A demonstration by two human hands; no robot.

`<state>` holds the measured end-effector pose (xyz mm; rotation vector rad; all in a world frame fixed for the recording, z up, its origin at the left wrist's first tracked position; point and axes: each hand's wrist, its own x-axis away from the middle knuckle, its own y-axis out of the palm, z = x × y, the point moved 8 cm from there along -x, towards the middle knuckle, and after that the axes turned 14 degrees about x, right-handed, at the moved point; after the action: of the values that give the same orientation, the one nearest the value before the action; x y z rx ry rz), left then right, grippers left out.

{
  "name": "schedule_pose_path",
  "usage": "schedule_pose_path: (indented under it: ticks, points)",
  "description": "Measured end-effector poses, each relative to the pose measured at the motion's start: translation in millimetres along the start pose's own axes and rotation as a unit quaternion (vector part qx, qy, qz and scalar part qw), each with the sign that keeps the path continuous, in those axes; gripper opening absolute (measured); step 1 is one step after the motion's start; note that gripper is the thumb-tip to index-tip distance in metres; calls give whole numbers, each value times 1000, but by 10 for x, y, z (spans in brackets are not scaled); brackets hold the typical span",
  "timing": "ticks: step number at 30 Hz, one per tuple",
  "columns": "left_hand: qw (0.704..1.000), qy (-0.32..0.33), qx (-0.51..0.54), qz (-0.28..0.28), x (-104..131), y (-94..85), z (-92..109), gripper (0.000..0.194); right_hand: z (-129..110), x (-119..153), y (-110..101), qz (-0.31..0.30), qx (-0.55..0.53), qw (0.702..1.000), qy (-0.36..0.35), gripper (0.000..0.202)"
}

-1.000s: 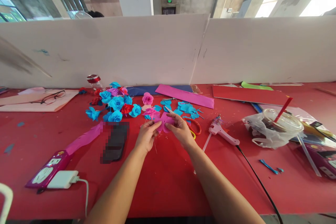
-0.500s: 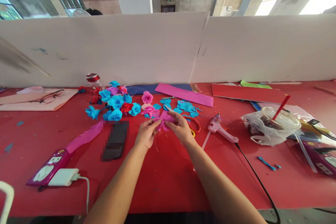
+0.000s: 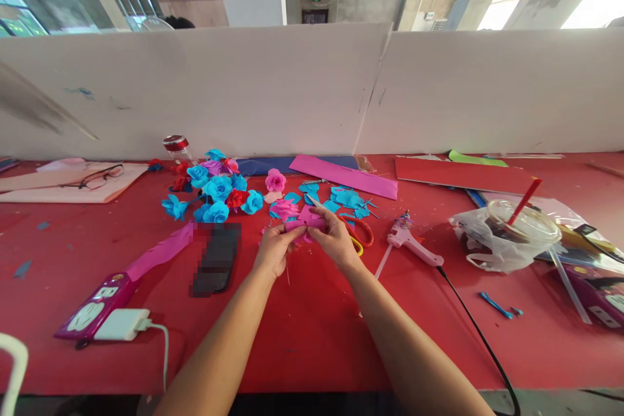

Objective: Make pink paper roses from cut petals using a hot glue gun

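Observation:
Between my two hands is a pink paper petal piece, pinched from both sides over the red table. My left hand grips its left edge with thumb and fingers. On the opposite edge, my right hand is closed with the thumb pointing inward. Fingers cover part of the piece. Just beyond lie pink paper flowers and cut blue paper petals. Scissors with red and yellow handles lie beside my right hand, partly hidden by it.
A bunch of blue and red paper flowers and a black phone are on the left. To the right are a pink glue gun with its cord and a bagged drink cup. A white partition stands behind.
My thumbs have shifted slightly on the pink petal piece, with the left thumb now flatter across it. The whole view has moved a little; both hands keep their hold.

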<state>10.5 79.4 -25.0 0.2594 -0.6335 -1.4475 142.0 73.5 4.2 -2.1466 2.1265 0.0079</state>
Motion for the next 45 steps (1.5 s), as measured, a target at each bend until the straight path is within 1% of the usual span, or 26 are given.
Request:
schedule_pose_path:
  ticks: [3,6,9,11,12,15,17,20,22,23,25,27,30,33,35,37,39,42,45]
  points:
    - [1000,9,-4,9,-3,-12,7,31,-2,-1,-6,3,13,1000,0,45]
    - [1000,0,9,0,4,5,10,31,4,-2,-15,7,1,1000,11,46]
    - [998,-32,43,-20,6,34,-11,29,61,4,11,-3,-76,995,60,49]
    - [997,-51,63,-20,0,23,-21,28,94,5,22,-4,-129,988,84,51]
    - [996,-52,65,-14,-5,5,-16,28,99,0,12,2,-142,986,84,51]
    - [999,-28,38,19,-26,-83,44,29,111,-29,-81,43,-139,987,63,48]
    - [999,-19,10,40,-33,-140,75,32,157,-46,-159,76,-129,987,65,45]
    - [998,-18,-15,53,-44,-189,102,44,215,-57,-252,117,-113,984,75,38]
    - [998,1,-18,56,-56,-212,143,51,210,-59,-271,124,-103,984,72,33]
    - [998,16,-15,59,-64,-225,170,51,198,-58,-271,124,-100,985,70,32]
    - [997,39,-5,64,-80,-249,214,44,166,-50,-260,120,-98,986,68,32]
    - [997,50,10,64,-93,-256,238,39,132,-37,-266,123,-91,986,68,33]
    - [998,40,22,41,-82,-191,231,38,108,-14,-294,138,-87,984,76,33]
    - [999,42,18,-18,-21,-34,224,36,119,-9,-267,123,-118,981,89,32]
    - [995,77,18,-67,39,83,262,34,128,-12,-232,106,-145,979,92,32]
    - [989,116,10,-94,93,149,300,32,127,-15,-217,97,-166,978,87,32]
    - [985,141,0,-103,125,172,316,32,121,-18,-214,92,-177,976,82,32]
    - [981,164,-1,-101,144,167,333,29,116,-20,-219,84,-176,977,81,29]
    - [979,174,4,-102,144,165,340,24,126,-18,-225,84,-172,977,92,28]
